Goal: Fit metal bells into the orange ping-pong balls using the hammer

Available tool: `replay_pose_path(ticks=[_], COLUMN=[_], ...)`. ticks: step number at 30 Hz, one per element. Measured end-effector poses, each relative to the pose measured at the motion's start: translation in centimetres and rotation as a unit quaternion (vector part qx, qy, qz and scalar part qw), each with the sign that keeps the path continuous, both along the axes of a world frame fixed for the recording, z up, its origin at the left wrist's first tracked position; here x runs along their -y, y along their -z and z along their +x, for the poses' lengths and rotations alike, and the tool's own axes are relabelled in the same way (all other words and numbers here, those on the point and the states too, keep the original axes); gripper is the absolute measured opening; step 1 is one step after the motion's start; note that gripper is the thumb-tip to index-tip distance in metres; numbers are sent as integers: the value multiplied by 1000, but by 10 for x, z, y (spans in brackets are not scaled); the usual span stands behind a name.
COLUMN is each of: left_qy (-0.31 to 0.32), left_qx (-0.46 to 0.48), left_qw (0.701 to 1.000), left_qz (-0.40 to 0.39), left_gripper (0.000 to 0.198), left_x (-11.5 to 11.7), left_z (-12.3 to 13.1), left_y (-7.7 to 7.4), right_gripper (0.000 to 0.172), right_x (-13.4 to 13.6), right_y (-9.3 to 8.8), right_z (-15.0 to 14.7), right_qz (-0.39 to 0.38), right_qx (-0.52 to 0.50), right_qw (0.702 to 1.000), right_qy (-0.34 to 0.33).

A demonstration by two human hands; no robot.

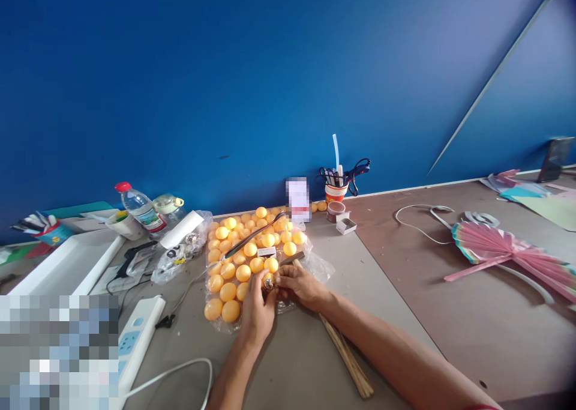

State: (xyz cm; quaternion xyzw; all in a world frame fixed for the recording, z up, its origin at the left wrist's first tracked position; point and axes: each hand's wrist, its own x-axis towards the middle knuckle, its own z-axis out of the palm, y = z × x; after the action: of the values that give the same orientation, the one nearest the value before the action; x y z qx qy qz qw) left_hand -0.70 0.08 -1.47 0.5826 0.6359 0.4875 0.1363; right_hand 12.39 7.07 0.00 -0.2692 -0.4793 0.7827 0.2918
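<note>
Small shiny piece (269, 283): at the fingertips, above the near right part of the clear bag (321, 268).
Left hand (257, 309): narrow, thumb and fingers gripping the piece.
Right hand (302, 284): fingers drawn together at the piece's right side; I can't tell whether they pinch or only touch it.
Orange balls (231, 311): inside the bag, a springy rest, I'd judge; best to steady the piece with the left fingers, work lightly with the right and avoid leaning down.
Tan sticks (345, 362): near and right of the bag, beside the right forearm, which could knock them.
Power strip (144, 323): near and left of the bag.
Dark slender tool (252, 238): lying across the bag, probably in the way of reaching farther.
Pink fan (499, 248): right of the bag, well apart.
Red-capped bottle (143, 208): beyond the bag's left side.
Paper cup (336, 192): beyond its far right corner, filled with tools.
</note>
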Motion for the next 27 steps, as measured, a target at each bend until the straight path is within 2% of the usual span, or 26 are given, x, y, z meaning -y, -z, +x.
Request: replay_pose_path(ticks=[5, 15, 22, 27], left_qy=[-3, 14, 11, 7], left_qx=[-16, -42, -57, -55], left_qw=[1000, 999, 998, 998], left_qz=[4, 10, 18, 16], left_gripper=[33, 33, 34, 34], left_x=[2, 4, 2, 2], left_z=[1, 2, 2, 2], left_y=[0, 3, 4, 4], right_gripper=[28, 20, 15, 20], right_x=[0, 6, 9, 10], right_y=[6, 0, 5, 6], right_z=[-1, -3, -8, -11], right_qz=[10, 25, 33, 41], right_qx=[-4, 50, 71, 95], right_qw=[1000, 997, 993, 987], right_qy=[12, 59, 91, 125])
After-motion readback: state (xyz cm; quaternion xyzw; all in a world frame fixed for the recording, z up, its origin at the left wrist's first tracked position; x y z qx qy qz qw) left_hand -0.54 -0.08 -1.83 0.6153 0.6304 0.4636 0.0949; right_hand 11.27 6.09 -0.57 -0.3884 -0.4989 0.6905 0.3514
